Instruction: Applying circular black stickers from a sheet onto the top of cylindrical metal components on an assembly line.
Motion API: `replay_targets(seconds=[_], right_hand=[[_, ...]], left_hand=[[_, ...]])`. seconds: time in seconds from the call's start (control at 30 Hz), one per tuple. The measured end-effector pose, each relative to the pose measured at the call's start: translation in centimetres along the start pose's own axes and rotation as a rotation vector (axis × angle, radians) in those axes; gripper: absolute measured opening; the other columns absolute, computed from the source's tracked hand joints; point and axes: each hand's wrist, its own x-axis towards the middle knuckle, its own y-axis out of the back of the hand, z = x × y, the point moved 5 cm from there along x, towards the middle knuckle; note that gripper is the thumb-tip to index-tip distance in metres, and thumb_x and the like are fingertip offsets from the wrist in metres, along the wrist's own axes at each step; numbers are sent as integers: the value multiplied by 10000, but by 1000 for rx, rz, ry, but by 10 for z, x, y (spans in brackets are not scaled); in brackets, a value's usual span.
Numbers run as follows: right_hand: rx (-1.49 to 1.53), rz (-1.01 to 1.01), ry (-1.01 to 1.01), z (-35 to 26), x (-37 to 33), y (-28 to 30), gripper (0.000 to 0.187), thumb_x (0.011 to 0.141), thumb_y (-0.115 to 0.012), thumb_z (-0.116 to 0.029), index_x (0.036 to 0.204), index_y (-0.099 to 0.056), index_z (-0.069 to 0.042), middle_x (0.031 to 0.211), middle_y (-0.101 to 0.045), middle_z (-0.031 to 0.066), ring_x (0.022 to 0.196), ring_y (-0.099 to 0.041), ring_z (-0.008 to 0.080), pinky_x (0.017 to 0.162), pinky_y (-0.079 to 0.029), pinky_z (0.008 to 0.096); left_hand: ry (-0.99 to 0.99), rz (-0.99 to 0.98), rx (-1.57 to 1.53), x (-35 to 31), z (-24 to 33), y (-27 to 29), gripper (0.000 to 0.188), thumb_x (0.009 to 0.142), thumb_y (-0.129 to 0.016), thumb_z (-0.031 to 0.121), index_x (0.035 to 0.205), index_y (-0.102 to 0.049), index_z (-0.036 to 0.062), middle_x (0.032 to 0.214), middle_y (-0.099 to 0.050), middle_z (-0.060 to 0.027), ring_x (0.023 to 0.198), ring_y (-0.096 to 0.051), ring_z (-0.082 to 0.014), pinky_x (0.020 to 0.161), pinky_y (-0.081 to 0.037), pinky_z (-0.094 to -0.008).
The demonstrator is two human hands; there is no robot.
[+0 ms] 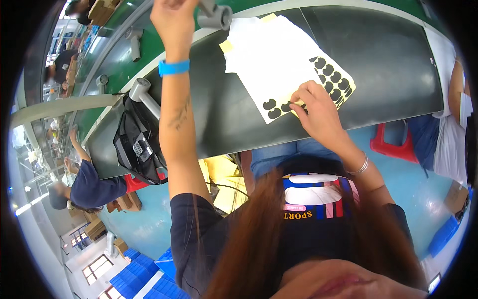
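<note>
My left hand (174, 17) reaches far forward across the bench, its fingers partly cut off by the top edge. Just beside it is a grey hair dryer (215, 18); whether the hand grips it I cannot tell. My right hand (318, 109) is at the near edge of a sticker sheet (275, 113) with rows of black rounded stickers. Its thumb and index finger are pinched together over the sheet, and what lies between them is too small to make out. White backing paper (274, 55) with yellow corners covers the rest of the stack.
Left of my left forearm, another grey hair dryer (143, 92) lies by a black bag (134, 144). More dryers (134, 45) stand on the green conveyor (149, 37). Co-workers sit left and right. Red stools (393, 147) and yellow paper (221, 179) are below the bench.
</note>
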Motion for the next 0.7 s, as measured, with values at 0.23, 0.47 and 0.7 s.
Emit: replay_targets(seconds=[0.23,0.47,0.7], right_hand=[[-64,66,16,-1,-3,-4,130,773,-665,-25,866,-574,-33,892,-517,90,855,-533,277,718,-435,361],[-27,55,136,-1,-5,-5,123,795,-626,11,880,-547,-29,907,-521,100,838,-533,264,726,-434,334],[507,-12,-90,-4,-16,33,98,835,-598,32,882,-541,-32,909,-519,42,843,-518,128,768,-417,253]], left_hand=[[-93,-327,-137,-109,34,-44,404,813,-640,-92,1182,-483,-43,1171,-605,-162,1073,-592,-200,922,-502,-325],[-57,-342,-173,-134,33,-49,378,849,-600,-85,1195,-458,-32,1231,-572,-203,1177,-541,-249,954,-475,-333],[-32,-356,-221,-149,35,-52,358,845,-638,-23,1180,-509,-17,1232,-573,-160,1150,-551,-218,1009,-434,-344]])
